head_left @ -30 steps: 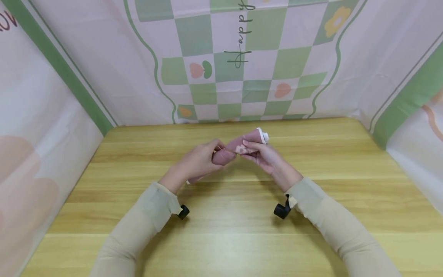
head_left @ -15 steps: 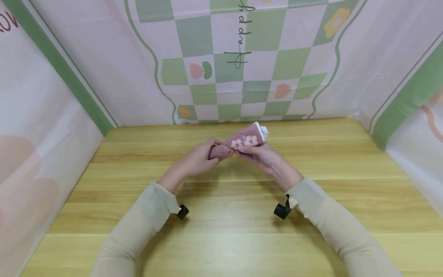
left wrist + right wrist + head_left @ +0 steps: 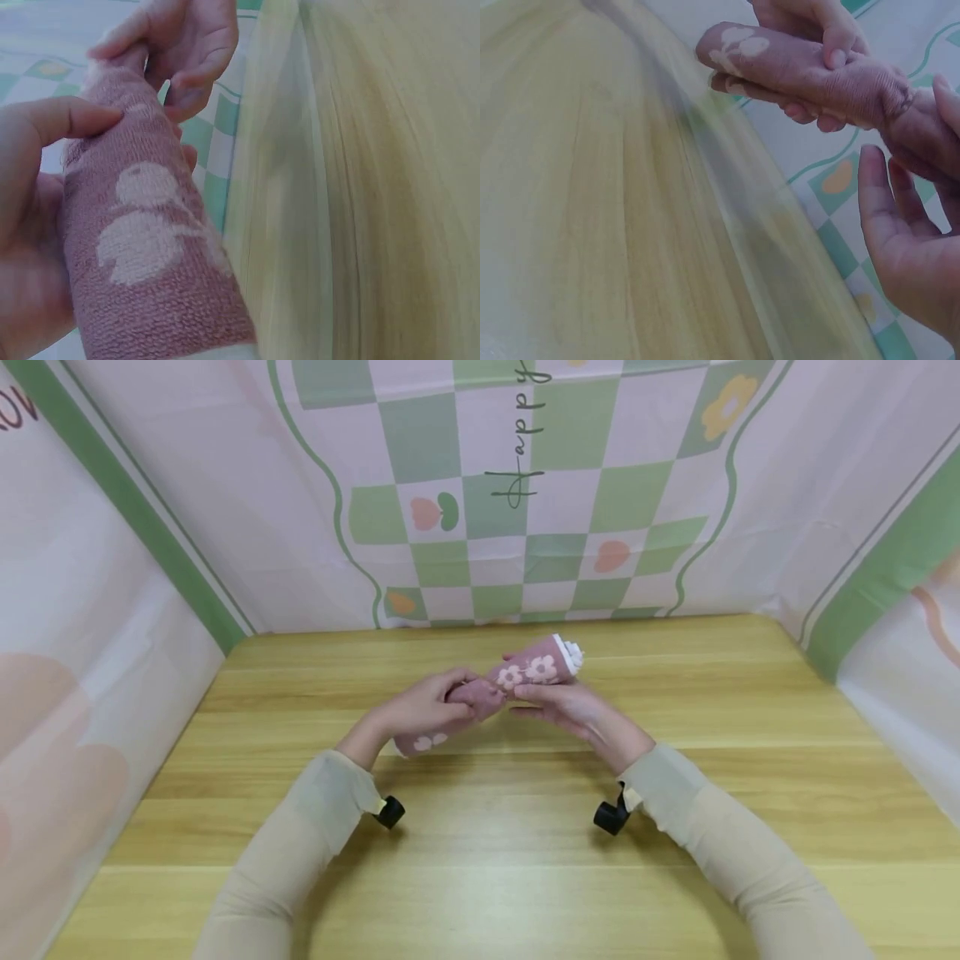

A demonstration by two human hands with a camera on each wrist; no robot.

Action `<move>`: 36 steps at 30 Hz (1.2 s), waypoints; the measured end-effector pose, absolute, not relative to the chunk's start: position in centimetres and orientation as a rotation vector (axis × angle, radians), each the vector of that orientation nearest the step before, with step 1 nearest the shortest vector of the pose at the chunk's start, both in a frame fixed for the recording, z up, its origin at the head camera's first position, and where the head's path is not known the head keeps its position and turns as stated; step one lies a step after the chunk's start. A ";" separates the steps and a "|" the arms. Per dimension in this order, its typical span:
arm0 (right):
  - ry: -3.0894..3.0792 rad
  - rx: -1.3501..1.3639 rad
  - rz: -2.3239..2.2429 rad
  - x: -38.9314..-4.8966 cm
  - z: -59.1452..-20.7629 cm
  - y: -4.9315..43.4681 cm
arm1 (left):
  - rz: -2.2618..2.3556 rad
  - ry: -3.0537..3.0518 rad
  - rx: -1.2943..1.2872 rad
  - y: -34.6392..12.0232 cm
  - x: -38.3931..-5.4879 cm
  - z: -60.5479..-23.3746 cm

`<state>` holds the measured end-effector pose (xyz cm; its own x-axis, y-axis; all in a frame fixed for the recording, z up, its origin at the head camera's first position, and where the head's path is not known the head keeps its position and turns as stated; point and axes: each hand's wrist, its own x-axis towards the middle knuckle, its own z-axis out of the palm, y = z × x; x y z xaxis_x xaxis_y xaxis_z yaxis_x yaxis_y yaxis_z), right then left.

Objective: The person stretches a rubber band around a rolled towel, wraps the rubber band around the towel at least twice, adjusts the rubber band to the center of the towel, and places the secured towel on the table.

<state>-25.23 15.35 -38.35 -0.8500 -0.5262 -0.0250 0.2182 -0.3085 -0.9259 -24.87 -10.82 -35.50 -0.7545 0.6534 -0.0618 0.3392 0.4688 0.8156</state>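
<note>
A mauve rolled towel (image 3: 528,670) with pale flower motifs and white edging slants across my hands in the head view, narrowed at its middle. My left hand (image 3: 423,703) grips its left half, thumb on the near side; in the left wrist view that thumb presses the terry towel (image 3: 150,300). My right hand (image 3: 573,706) holds the towel just right of the narrow part, thumb along its near side. A fingertip shows past its far edge. In the right wrist view some fingers (image 3: 877,195) of the right hand stand straight, apart below the towel (image 3: 802,67).
Beneath the hands lies a wood-grain table (image 3: 480,827). Behind it hangs a green-and-white checked cloth (image 3: 495,552), with pale cloth walls at both sides. Black wrist cameras sit under the left sleeve (image 3: 300,852) and the right sleeve (image 3: 735,843).
The towel has turned about its length, so more flowers face up at both ends. My left hand has shifted slightly left along it. The right hand's lower fingers have straightened.
</note>
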 end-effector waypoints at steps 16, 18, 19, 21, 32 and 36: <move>1.308 -0.320 -2.258 -24.5 -38.7 14.9 | 1.167 2.243 0.838 -11.3 -25.3 -35.2; 1.308 -0.300 -2.272 -24.4 -38.6 14.7 | 1.143 2.258 0.834 -11.4 -25.3 -35.2; 1.312 -0.286 -2.279 -24.3 -38.6 14.6 | 1.142 2.259 0.836 -11.4 -25.3 -35.1; 1.318 -0.255 -2.296 -24.2 -38.4 14.5 | 1.160 2.271 0.840 -11.4 -25.2 -35.1; 1.413 -0.223 -2.269 -24.3 -39.0 14.4 | 1.236 2.676 1.105 -9.2 -24.7 -35.0; 1.423 -0.241 -2.266 -24.4 -39.1 14.3 | 1.120 2.793 1.119 -8.7 -24.4 -35.0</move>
<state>-24.38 14.31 -39.14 -0.8831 -0.4605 -0.0893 0.2804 -0.3655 -0.8876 -24.41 -8.69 -35.01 -0.7552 0.5815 0.3027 0.6295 0.5145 0.5822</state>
